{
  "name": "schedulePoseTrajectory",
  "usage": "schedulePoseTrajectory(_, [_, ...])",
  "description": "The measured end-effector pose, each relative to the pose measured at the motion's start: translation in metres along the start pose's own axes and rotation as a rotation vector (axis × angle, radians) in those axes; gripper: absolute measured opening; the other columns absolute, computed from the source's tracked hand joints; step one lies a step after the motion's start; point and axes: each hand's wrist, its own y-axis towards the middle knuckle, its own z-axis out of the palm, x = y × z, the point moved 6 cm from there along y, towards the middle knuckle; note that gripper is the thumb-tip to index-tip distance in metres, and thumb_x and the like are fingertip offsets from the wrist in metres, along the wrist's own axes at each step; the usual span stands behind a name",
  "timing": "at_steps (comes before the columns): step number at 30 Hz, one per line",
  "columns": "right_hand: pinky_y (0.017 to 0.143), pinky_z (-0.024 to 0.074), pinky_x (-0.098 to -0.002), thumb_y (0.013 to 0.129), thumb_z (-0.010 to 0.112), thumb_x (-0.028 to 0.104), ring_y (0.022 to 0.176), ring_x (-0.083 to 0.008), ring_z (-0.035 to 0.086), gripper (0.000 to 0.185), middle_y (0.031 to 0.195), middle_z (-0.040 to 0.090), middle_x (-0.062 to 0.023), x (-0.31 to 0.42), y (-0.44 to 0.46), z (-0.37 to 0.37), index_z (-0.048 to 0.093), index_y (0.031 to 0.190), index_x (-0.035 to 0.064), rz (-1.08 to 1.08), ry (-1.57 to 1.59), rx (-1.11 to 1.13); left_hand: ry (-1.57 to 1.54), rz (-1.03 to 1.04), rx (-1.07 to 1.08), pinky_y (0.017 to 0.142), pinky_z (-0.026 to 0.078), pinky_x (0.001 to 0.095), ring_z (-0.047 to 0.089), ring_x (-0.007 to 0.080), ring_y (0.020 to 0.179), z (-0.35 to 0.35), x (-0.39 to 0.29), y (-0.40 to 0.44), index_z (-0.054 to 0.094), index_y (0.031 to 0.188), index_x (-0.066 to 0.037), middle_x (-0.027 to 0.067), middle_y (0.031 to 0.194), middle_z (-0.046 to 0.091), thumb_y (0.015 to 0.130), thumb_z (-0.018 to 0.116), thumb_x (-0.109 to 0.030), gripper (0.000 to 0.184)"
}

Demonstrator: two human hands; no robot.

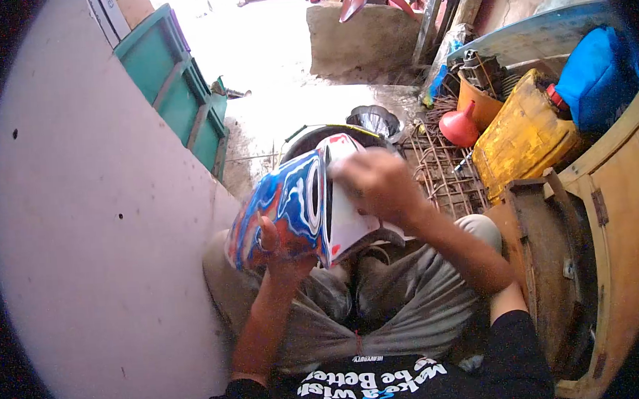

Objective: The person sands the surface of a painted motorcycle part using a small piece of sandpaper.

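Observation:
A curved painted panel, swirled in blue, red and white on one side and mostly white on the other, is held tilted above my lap. My left hand grips its lower left part, thumb up against the swirled face and the other fingers partly hidden beneath. On the white side, my right hand is closed and pressed close to the surface, slightly smeared by motion. Something pale shows at its fingertips, too blurred to name. Behind the panel, a dark basin is partly covered by it.
To the right stand a yellow jerrycan, a blue container, a red funnel and a rusty metal grid. A wooden frame lies near my right elbow. A pale wall and green door-like panel flank my left.

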Motion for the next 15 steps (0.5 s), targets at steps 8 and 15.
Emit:
schedulePoseTrajectory(8, [0.071,0.0595,-0.0362,0.085,0.068,0.015,0.082,-0.0205,0.072,0.019,0.096,0.072,-0.0029,-0.012,0.009,-0.001,0.074,0.103,0.0124,-0.027,-0.071,0.002,0.008,0.038,0.011,0.099,0.056,0.0448,0.063,0.0298,0.125,0.000,-0.002,0.000,0.039,0.156,-0.005,0.0130,0.146,0.058,0.086,0.058,-0.082,0.105])
schedulePoseTrajectory(15, [0.079,0.0615,-0.0389,0.084,0.069,0.016,0.087,-0.0225,0.074,0.018,0.095,0.074,-0.0059,0.078,-0.013,-0.004,0.072,0.101,0.0094,-0.442,0.202,-0.126,-0.168,-0.024,0.119,0.099,0.055,0.0461,0.064,0.0318,0.123,-0.034,0.021,0.004,0.036,0.158,-0.007,0.0163,0.146,0.058,0.090,0.055,-0.080,0.102])
